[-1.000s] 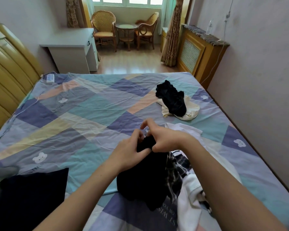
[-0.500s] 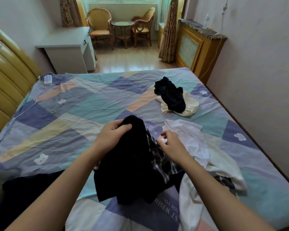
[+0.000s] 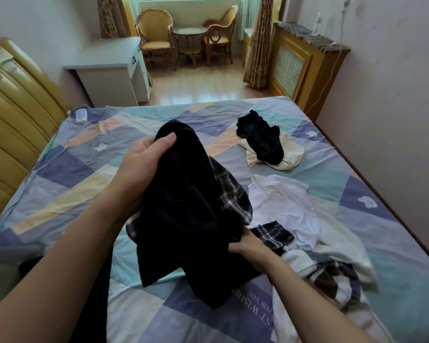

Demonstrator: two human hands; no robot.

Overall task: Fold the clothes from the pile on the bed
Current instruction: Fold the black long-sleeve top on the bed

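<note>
Looking down across the bed (image 3: 60, 174), I see its patchwork sheet still mostly bare on the left, with the pile (image 3: 307, 233) of white and plaid clothes heaped on the right, near me. Farther off, a black piece lies on a cream one (image 3: 270, 149), well apart from the pile. The dark garment (image 3: 183, 219) has come up off the heap: a second ago I had both hands bunched together on it low down, and now it hangs lifted between them, a plaid lining showing at its edge. My left hand (image 3: 139, 169) is clamped on its top end, thumb over the cloth. My right hand (image 3: 248, 246) has dropped and is closed on a lower edge, just beside the plaid. I judge I am hunting for corners; the garment is separated from the pile but not yet spread, so folding has not begun.
</note>
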